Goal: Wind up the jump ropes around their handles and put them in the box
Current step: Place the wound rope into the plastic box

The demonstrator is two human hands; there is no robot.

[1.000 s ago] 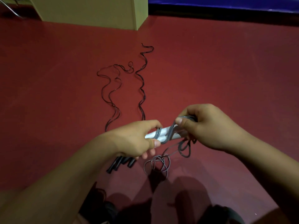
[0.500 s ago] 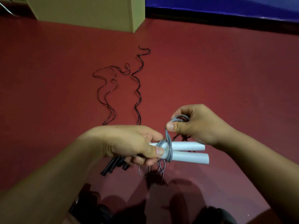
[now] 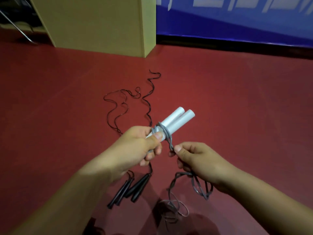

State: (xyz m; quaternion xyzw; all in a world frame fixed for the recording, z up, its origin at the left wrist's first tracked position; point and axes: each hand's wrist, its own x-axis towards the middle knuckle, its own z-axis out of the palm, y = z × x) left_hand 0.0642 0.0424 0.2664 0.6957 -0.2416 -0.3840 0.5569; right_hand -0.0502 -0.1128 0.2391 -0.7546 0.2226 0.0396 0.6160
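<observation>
One red floor (image 3: 237, 107), blue wall banner (image 3: 237, 22)

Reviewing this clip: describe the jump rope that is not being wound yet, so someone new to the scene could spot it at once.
Start from the tan box standing on the red floor. In front of it a thin black rope lies in loose wavy curls, running back to black handles under the left hand. Unlike the grey rope on the white handles, no hand holds it.

Red floor (image 3: 237, 107) under a wavy black rope (image 3: 118, 107), black handles (image 3: 132, 189), loose grey coils (image 3: 171, 209), a beige box (image 3: 94, 22).
</observation>
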